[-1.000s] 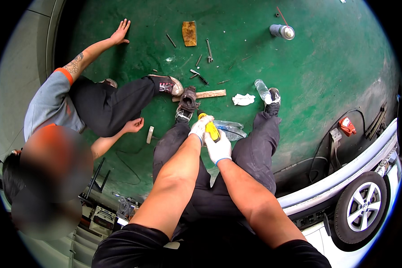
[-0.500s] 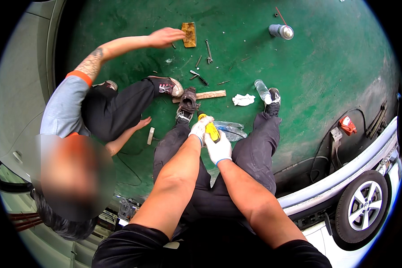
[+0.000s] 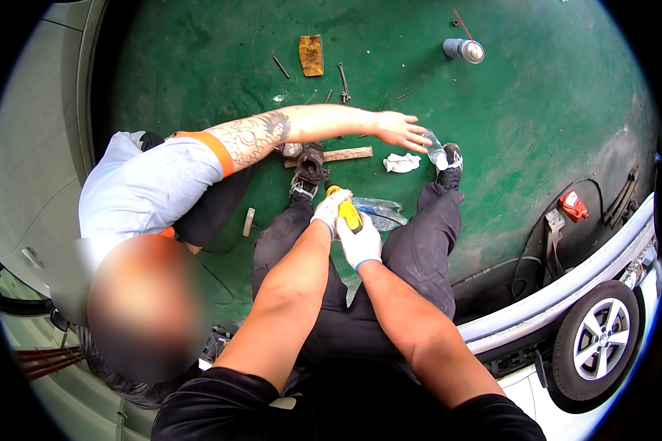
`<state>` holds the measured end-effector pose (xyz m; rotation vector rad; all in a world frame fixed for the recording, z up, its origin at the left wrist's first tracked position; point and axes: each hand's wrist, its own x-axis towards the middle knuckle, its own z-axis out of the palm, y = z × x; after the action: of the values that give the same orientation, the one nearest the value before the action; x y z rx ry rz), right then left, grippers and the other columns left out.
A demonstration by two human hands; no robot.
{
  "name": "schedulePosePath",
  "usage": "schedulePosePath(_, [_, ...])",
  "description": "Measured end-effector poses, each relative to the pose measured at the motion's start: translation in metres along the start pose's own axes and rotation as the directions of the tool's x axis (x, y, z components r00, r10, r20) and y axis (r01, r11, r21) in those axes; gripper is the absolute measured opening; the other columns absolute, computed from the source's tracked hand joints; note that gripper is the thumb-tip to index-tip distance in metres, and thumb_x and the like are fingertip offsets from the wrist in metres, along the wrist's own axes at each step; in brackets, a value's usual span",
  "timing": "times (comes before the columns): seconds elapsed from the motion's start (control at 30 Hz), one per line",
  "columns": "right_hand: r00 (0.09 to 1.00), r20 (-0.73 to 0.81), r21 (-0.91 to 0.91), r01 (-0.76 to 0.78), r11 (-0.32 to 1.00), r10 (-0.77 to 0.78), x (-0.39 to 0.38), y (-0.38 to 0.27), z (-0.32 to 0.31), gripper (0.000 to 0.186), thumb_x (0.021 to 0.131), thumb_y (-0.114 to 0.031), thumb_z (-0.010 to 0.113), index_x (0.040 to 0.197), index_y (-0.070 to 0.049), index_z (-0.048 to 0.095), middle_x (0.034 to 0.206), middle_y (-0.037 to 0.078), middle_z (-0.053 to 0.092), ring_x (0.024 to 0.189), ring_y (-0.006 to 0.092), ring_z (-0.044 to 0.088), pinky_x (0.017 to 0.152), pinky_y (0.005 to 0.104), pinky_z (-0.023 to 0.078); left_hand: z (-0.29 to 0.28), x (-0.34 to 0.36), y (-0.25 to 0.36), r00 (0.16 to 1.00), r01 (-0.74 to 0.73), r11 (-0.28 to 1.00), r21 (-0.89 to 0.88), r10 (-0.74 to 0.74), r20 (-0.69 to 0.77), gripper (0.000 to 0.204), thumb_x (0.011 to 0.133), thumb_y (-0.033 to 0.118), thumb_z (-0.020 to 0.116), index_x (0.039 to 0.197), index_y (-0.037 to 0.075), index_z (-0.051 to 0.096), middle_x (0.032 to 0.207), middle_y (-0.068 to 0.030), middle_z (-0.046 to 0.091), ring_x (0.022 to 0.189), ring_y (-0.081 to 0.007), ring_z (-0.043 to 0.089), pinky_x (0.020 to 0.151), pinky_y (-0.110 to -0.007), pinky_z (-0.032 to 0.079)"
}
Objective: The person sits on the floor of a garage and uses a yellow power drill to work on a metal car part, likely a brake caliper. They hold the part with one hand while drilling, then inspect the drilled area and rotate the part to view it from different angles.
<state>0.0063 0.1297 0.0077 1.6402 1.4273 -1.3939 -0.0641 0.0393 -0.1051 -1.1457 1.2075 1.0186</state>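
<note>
Gloved in white, my left hand (image 3: 331, 206) and my right hand (image 3: 362, 245) are both closed on a yellow hand-held power tool (image 3: 350, 214) between my knees. The left wraps its front part, the right its rear end. Its dark head points at a rusty brown metal part (image 3: 311, 163), which rests by my left shoe on a wooden strip (image 3: 348, 154). Whether the tool touches the part I cannot tell. Beside the tool lies a clear plastic bag (image 3: 381, 214). A co-worker's bare hand (image 3: 403, 131) reaches across to a clear plastic bottle (image 3: 436, 152) near my right shoe.
On the green floor lie a white crumpled cloth (image 3: 401, 163), a wrench (image 3: 343, 82), a brown flat piece (image 3: 311, 56) and a spray can (image 3: 463, 51). The co-worker (image 3: 154, 176) crouches at my left. A red plug-like piece (image 3: 574, 206), cables and a bumper (image 3: 566, 294) are at right.
The co-worker's arm has swung from the brown flat piece across to the right, reaching the bottle, and the body leans closer. My hands and the yellow tool stay nearly in place.
</note>
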Motion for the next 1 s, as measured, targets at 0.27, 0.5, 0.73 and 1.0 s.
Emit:
schedulePosePath(0.27, [1.0,0.009,-0.022,-0.02,1.0,0.02,0.001,-0.002,0.0,0.073,0.089,-0.055,0.074,0.141,-0.006,0.061,0.122,0.027,0.073,0.115,0.0418,0.071,0.099,0.0472,0.056,0.01,-0.013,0.012,0.995,0.094,0.995,0.011,-0.094,-0.021,0.029,0.088,0.032,0.08,0.105,0.011,0.067,0.092,-0.0087,0.068,0.083,-0.0258,0.065,0.08,-0.042,0.055])
schedulePosePath(0.5, [0.999,0.011,-0.023,-0.03,0.999,0.031,0.001,-0.001,0.0,0.075,0.088,-0.055,0.073,0.143,-0.005,0.06,0.124,0.027,0.073,0.116,0.0425,0.07,0.101,0.0475,0.055,0.009,-0.011,0.008,0.993,0.114,0.993,-0.013,-0.114,-0.025,0.031,0.088,0.03,0.08,0.109,0.011,0.068,0.098,-0.008,0.068,0.09,-0.0256,0.065,0.085,-0.042,0.054])
schedulePosePath(0.73, [0.999,0.014,-0.023,-0.046,0.999,0.047,0.002,-0.002,-0.001,0.075,0.089,-0.056,0.073,0.143,-0.006,0.06,0.125,0.027,0.073,0.117,0.0419,0.07,0.102,0.047,0.055,0.003,-0.002,0.003,0.999,0.05,0.999,-0.004,-0.05,0.003,0.031,0.089,0.03,0.08,0.11,0.01,0.068,0.098,-0.0081,0.068,0.088,-0.0258,0.066,0.084,-0.042,0.055])
schedulePosePath(1.0, [0.999,0.023,-0.009,-0.047,0.999,0.047,-0.001,-0.006,-0.005,0.071,0.09,-0.051,0.077,0.139,-0.001,0.063,0.124,0.025,0.073,0.117,0.0367,0.072,0.101,0.0431,0.055,-0.003,0.007,-0.004,0.997,-0.071,0.997,0.007,0.071,0.037,0.032,0.086,0.029,0.083,0.107,0.008,0.069,0.095,-0.0087,0.069,0.084,-0.0255,0.067,0.081,-0.041,0.056])
